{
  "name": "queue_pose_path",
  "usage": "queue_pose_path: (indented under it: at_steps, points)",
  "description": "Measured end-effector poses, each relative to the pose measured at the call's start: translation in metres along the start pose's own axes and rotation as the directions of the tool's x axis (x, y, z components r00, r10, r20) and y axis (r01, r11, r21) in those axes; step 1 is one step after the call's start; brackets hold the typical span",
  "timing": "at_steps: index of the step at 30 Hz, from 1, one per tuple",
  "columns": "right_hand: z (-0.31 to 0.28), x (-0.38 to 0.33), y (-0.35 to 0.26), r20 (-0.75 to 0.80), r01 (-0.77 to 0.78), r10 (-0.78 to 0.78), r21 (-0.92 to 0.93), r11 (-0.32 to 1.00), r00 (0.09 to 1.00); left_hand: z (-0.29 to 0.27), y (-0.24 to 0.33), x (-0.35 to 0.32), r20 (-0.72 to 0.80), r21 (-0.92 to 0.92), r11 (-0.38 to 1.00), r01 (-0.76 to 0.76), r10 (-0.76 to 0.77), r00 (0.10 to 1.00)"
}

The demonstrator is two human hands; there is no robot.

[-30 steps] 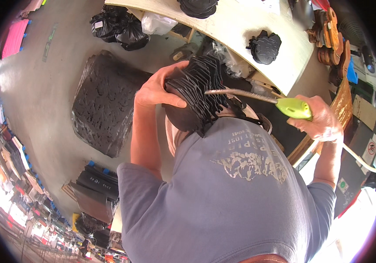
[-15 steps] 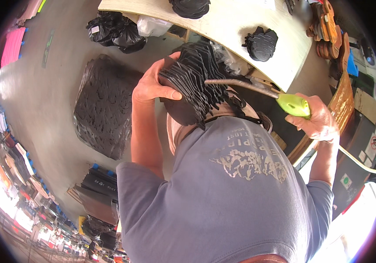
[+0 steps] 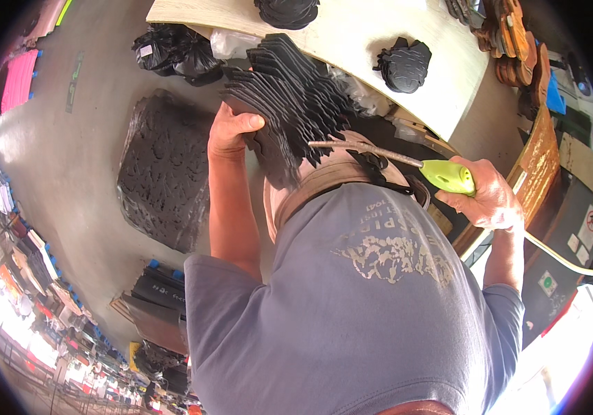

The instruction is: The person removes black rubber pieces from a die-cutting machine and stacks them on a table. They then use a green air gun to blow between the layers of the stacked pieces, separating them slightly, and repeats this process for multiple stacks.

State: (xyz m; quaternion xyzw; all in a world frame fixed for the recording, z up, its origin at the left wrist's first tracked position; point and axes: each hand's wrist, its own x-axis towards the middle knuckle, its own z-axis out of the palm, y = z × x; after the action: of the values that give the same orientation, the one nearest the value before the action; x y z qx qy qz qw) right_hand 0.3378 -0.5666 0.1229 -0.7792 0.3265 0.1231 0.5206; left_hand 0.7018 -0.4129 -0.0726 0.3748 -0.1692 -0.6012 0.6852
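My left hand [image 3: 229, 133] grips a thick fanned stack of black cut pieces [image 3: 293, 97], thin and flexible-looking, with its thumb across the near face. The other fingers are mostly hidden behind the stack. Over on the right, my right hand [image 3: 491, 197] is wrapped round the lime-green handle of a tool [image 3: 448, 177]. A long thin rod [image 3: 372, 149] runs from this handle toward the stack, its tip close to the lower right edges of the pieces. Whether the tip touches them I cannot tell. A pale cord [image 3: 566, 261] trails away beyond my right wrist.
A pale table [image 3: 372, 34] stands ahead, bearing round bundles of black pieces [image 3: 405, 66]. Black plastic bags [image 3: 179, 54] lie by its left end. On the floor at left is a large wrapped black pile [image 3: 162, 173]. Brown shaped pieces [image 3: 514, 34] hang at far right.
My left hand has raised the stack slightly to the left and turned it, fanning the edges out more. The tool has moved a little left and down with my right hand.
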Motion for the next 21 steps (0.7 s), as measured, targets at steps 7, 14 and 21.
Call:
queue_pose_path:
  at_steps: [7, 14, 21]
  points:
    - [0.000, -0.015, 0.042, 0.103, -0.432, 0.423, 0.342, 0.835, 0.900, 0.015, -0.008, 0.000, -0.144, -0.096, 0.992, -0.076, 0.061, 0.988]
    - [0.004, 0.047, 0.047, -0.476, 0.245, -0.216, 0.000, 0.969, 0.852, 0.059, -0.012, 0.017, -0.052, -0.068, 0.992, 0.107, -0.111, 0.992]
    - [-0.025, 0.136, -0.006, -0.329, 0.686, -0.734, -0.268, 0.676, 0.595, 0.117, -0.034, 0.033, 0.174, 0.141, 0.943, 0.302, -0.324, 0.930]
